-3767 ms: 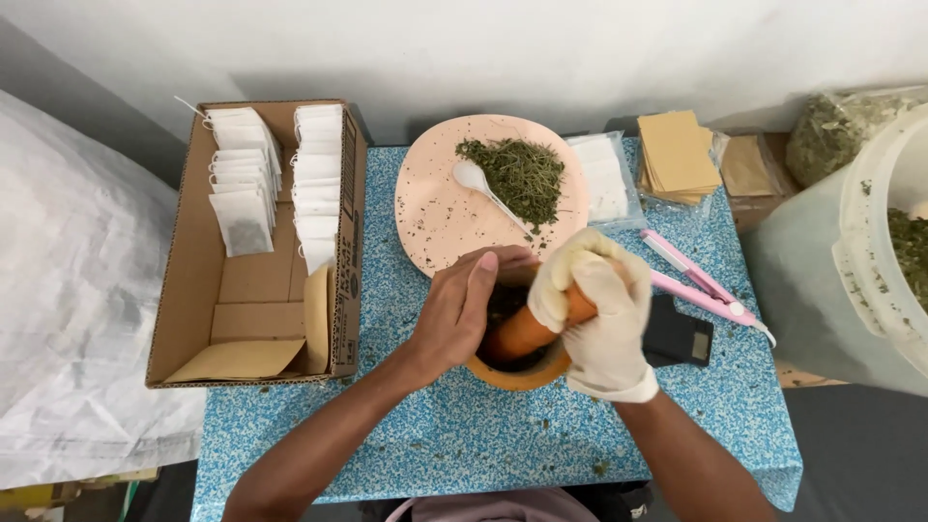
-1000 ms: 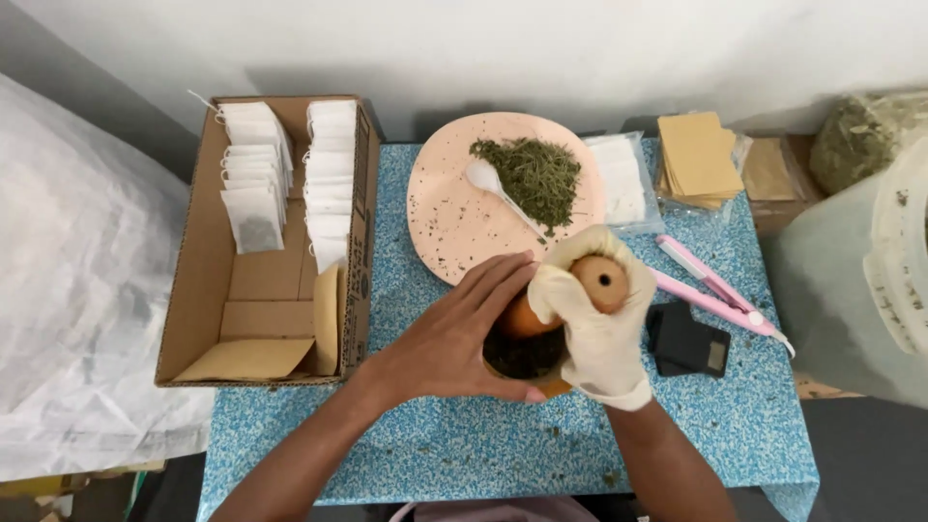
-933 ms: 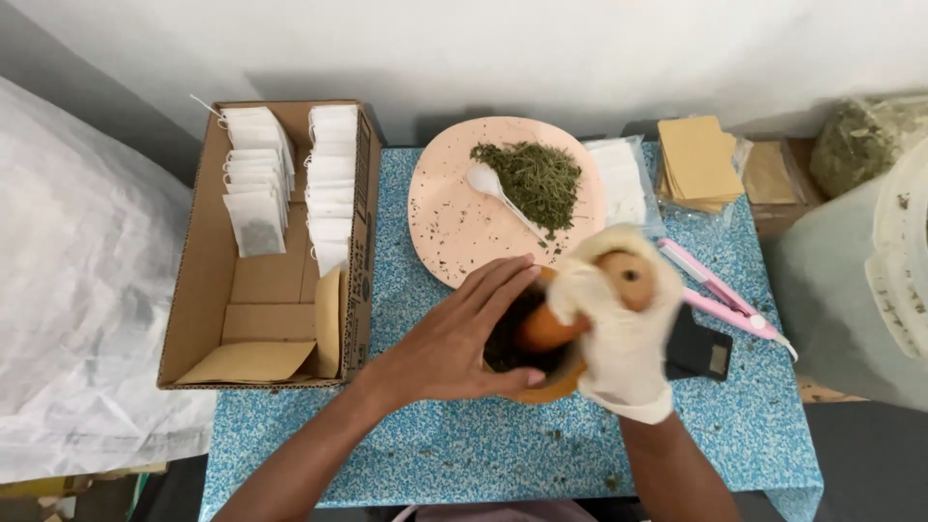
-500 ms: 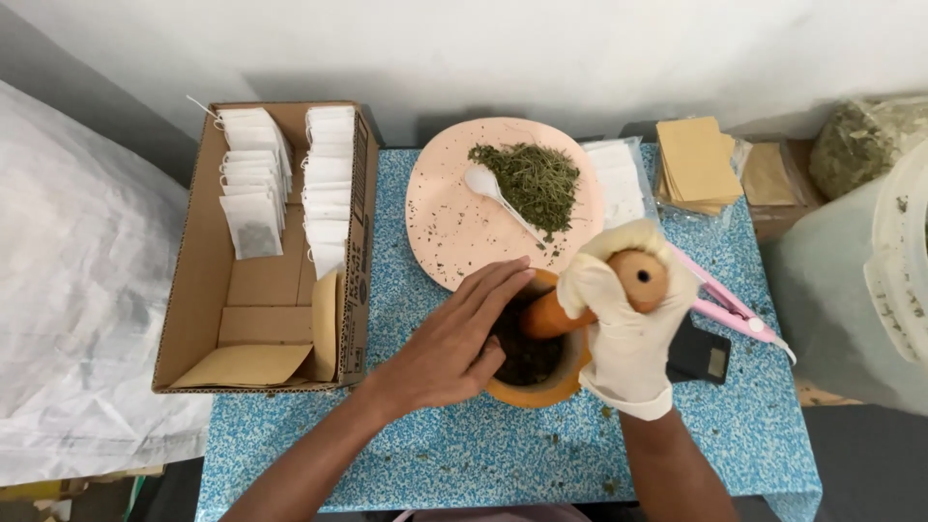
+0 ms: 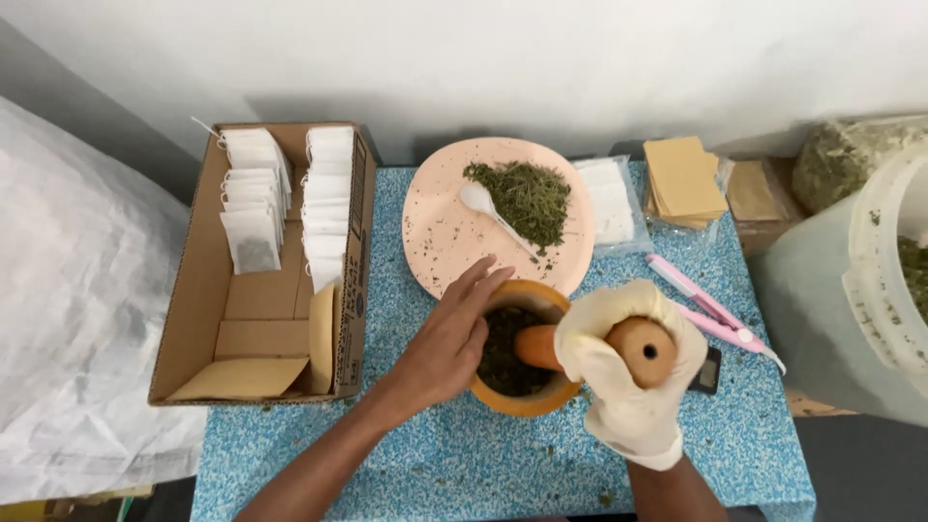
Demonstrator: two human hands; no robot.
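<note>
Left hand (image 5: 447,340) bare, draped over the left rim of the wooden mortar (image 5: 522,350), fingers spread and curled onto its edge, palm against the outer wall: a bracing hold, most likely to keep the bowl from sliding on the speckled blue table (image 5: 290,454). Right hand (image 5: 630,372) gloved in cream rubber, clenched round the upper half of the wooden pestle (image 5: 590,346), rounded butt end poking out of the fist toward the camera, lower end sunk among the dark crushed leaves (image 5: 505,338) inside the bowl. Pestle tilted, leaning rightward out of the mortar, a slant suited to grinding against the inner wall. Glove only on the working hand, probably for grip or cleanliness.

Mortar near the middle of the table, just in front of the pink plate (image 5: 454,232). On that plate, a heap of dried green herb (image 5: 530,198) with a white spoon (image 5: 488,208) beside it, kept close for refilling. To the left, a cardboard box (image 5: 193,309) lined with rows of small white sachets (image 5: 327,203). To the right, pink tongs (image 5: 710,311).

Left forearm angled in from lower left, wrist bent slightly. Right forearm rising from the bottom edge, wrist straight, knuckles upward.
</note>
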